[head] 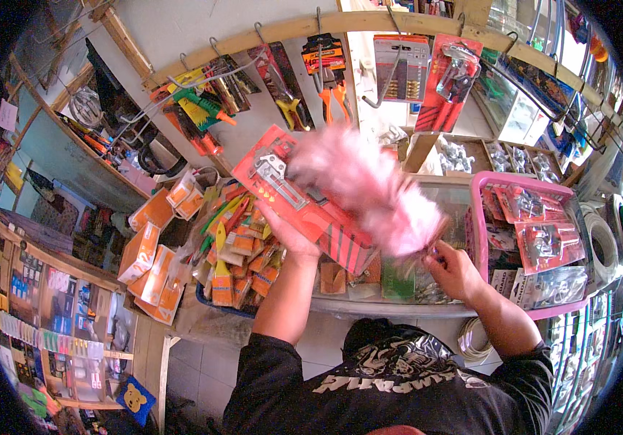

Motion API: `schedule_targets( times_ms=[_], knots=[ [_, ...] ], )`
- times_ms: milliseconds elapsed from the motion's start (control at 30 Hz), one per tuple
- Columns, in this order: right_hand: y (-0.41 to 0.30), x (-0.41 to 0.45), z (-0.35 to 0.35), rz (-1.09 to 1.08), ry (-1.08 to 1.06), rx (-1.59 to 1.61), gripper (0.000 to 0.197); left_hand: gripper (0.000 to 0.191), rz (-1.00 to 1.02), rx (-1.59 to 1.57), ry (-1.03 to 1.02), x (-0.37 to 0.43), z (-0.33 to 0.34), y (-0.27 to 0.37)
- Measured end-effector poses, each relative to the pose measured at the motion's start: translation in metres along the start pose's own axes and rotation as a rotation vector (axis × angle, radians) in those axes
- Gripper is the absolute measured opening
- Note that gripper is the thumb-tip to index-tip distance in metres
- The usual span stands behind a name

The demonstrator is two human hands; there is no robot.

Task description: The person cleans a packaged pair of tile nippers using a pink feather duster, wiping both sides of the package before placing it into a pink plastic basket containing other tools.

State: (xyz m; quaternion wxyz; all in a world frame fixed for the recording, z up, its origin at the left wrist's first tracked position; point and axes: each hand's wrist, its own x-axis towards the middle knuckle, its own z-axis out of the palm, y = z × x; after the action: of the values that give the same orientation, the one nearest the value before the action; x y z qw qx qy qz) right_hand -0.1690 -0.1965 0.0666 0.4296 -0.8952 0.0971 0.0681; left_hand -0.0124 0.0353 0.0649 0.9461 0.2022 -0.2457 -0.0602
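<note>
My left hand (296, 236) holds up a red blister-packed tool (284, 179) from below, its fingers mostly hidden behind the card. The metal part of the tool shows through the packaging, but its exact kind is hard to tell. In my right hand (449, 270) is the handle of a pink fluffy duster (371, 190). The duster is blurred and lies over the upper and right part of the red package. Beneath both hands is a glass-topped display counter (442, 204).
A pink plastic basket (477, 234) of packaged tools stands at the right. Left are orange boxes (148, 272) and a heap of packaged paintbrushes (240, 244). A wooden rail (289, 33) with metal hooks and hanging packaged tools (333, 76) spans the far side.
</note>
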Motion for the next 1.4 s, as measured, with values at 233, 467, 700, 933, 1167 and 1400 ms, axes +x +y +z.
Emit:
schedule_targets(
  times_ms=[233, 467, 700, 933, 1167, 1400],
  knots=[
    [0.006, 0.002, 0.005, -0.079, -0.005, -0.027, 0.027, 0.087, 0.000, -0.346, -0.106, 0.002, -0.006, 0.004],
    [0.006, -0.001, 0.004, -0.235, -0.073, -0.015, 0.026, 0.079, -0.110, 0.057, 0.130, 0.000, 0.020, 0.012],
    [0.007, 0.001, -0.001, -0.253, -0.149, -0.051, 0.029, 0.089, -0.155, -0.157, 0.060, 0.007, 0.001, 0.013],
    [0.015, 0.004, 0.001, -0.318, -0.102, -0.057, 0.030, 0.084, -0.047, -0.149, 0.044, 0.005, -0.024, 0.018],
    [-0.006, 0.002, -0.001, -0.035, -0.058, -0.044, 0.027, 0.077, 0.146, -0.028, 0.212, 0.005, -0.019, 0.026],
    [0.011, 0.006, 0.006, -0.078, -0.030, -0.005, 0.022, 0.083, 0.072, -0.333, -0.124, 0.012, -0.024, 0.029]
  ],
)
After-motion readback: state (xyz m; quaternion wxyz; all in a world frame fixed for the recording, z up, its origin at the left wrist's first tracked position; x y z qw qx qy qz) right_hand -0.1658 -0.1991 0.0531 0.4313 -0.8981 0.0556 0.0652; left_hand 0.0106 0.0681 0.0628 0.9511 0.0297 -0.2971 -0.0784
